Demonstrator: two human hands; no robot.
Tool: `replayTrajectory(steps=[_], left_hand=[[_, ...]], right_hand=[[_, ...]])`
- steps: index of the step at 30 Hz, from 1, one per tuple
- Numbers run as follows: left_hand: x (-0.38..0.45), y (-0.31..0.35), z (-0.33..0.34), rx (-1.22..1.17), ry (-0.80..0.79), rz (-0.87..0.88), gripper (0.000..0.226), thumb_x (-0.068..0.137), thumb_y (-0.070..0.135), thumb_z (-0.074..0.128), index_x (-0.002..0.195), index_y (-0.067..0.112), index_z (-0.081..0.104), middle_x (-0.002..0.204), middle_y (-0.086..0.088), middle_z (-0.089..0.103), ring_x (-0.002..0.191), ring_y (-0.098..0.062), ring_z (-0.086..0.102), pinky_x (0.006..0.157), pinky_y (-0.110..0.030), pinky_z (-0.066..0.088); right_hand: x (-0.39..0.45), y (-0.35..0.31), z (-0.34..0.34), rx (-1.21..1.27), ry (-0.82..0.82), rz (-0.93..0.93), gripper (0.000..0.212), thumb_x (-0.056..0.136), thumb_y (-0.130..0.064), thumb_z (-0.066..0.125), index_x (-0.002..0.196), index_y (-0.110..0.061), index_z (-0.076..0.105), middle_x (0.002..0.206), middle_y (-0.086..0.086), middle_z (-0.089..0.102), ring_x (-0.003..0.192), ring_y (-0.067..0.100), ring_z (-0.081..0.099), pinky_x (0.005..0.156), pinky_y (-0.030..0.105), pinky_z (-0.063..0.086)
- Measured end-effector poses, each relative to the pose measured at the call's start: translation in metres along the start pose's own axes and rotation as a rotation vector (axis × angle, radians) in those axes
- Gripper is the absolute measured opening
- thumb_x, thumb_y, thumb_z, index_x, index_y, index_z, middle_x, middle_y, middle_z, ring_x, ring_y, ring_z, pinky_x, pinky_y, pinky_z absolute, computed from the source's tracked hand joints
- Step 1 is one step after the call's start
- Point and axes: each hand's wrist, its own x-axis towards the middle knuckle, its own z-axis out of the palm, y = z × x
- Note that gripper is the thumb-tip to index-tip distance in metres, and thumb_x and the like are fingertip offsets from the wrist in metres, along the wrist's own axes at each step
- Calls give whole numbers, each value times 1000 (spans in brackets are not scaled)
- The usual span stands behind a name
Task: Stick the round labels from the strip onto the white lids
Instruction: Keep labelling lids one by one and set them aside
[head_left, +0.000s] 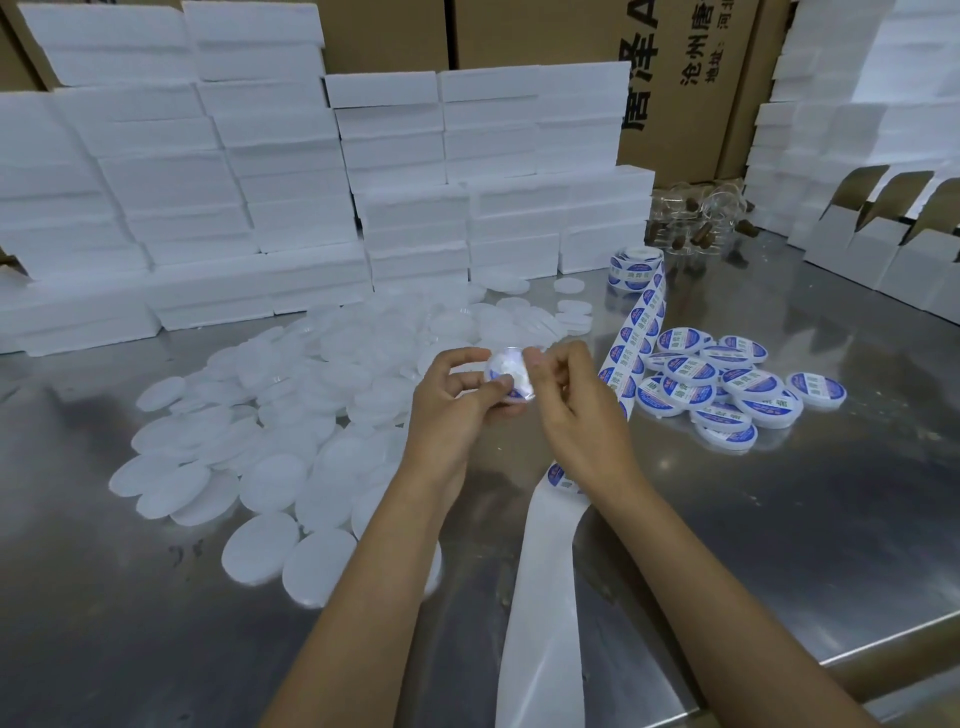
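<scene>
My left hand (457, 395) grips a white round lid (509, 379) above the steel table, thumb across its face. My right hand (566, 395) pinches at the lid's right edge, where a round label seems to lie; glare hides it. The label strip (631, 332) runs from a roll (636, 270) down behind my right hand, and its bare backing (545, 571) hangs over the table's front edge. A heap of plain white lids (291, 431) lies to the left. Lids with blue labels (727, 389) are piled to the right.
Stacks of white foam boxes (260, 182) line the back and right. Cardboard cartons (675, 78) stand behind them. Clear jars with brown stoppers (696, 228) sit at the back right, beside open white cartons (883, 249). The steel table (831, 519) ends at the lower right.
</scene>
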Motion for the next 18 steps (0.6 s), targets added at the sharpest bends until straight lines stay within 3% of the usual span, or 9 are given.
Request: replayTrajectory(steps=[5, 11, 16, 18], left_hand=[[1, 2, -3, -29, -53, -5, 42, 88, -9, 65, 123, 15, 66, 108, -15, 75, 92, -21, 76, 71, -24, 59], [-3, 1, 1, -83, -2, 40, 24, 89, -5, 70, 109, 10, 71, 94, -9, 78, 83, -21, 77, 65, -24, 60], [-2, -1, 2, -81, 64, 57, 16, 91, -2, 69, 101, 10, 73, 88, -9, 78, 78, -24, 76, 63, -26, 60], [-1, -1, 2, -88, 79, 50, 12, 90, 2, 72, 101, 7, 73, 88, -12, 78, 78, -28, 76, 63, -29, 61]], right_hand=[[1, 5, 2, -188, -69, -5, 52, 76, -86, 43, 85, -35, 40, 70, -10, 54, 71, 2, 54, 57, 29, 38], [2, 7, -2, -140, -90, -84, 38, 95, -63, 47, 79, -30, 41, 60, -7, 53, 60, 9, 52, 54, 30, 36], [0, 4, -6, -231, -74, -92, 47, 90, -73, 41, 70, -31, 37, 58, -14, 51, 61, 6, 52, 54, 28, 31], [0, 4, -7, -237, -61, -102, 46, 94, -66, 44, 65, -32, 33, 52, -10, 45, 55, 8, 48, 54, 30, 29]])
